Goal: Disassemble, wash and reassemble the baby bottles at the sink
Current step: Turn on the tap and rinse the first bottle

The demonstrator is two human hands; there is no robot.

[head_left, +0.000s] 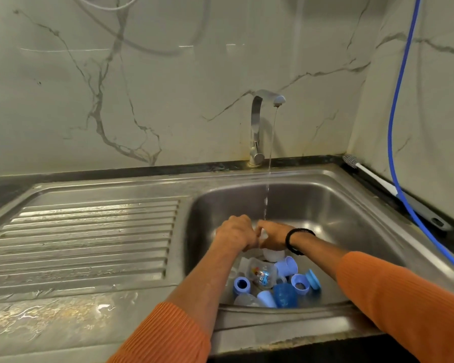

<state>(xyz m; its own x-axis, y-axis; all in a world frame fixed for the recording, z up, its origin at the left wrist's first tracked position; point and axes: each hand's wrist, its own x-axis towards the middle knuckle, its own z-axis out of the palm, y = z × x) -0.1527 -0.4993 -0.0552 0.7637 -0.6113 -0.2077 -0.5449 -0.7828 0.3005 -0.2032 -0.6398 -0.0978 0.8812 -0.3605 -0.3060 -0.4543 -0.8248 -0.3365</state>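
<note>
Both hands meet under the thin stream from the faucet [257, 127], left hand [235, 233] and right hand [273, 234] with fingers curled around a small whitish bottle part [263, 234]. Below them in the sink [325, 205] lie a printed clear bottle [262, 273], blue collars [241, 285] and caps [286, 267]; print unreadable. A bottle brush [393, 191] lies on the tabletop beside a blue hose [393, 121].

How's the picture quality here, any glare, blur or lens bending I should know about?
Head view: wide-angle bending curves the sink rim and wall edges; bright glare streaks the wet drainboard; the small white part between the left hand and right hand is blurred and mostly hidden.
</note>
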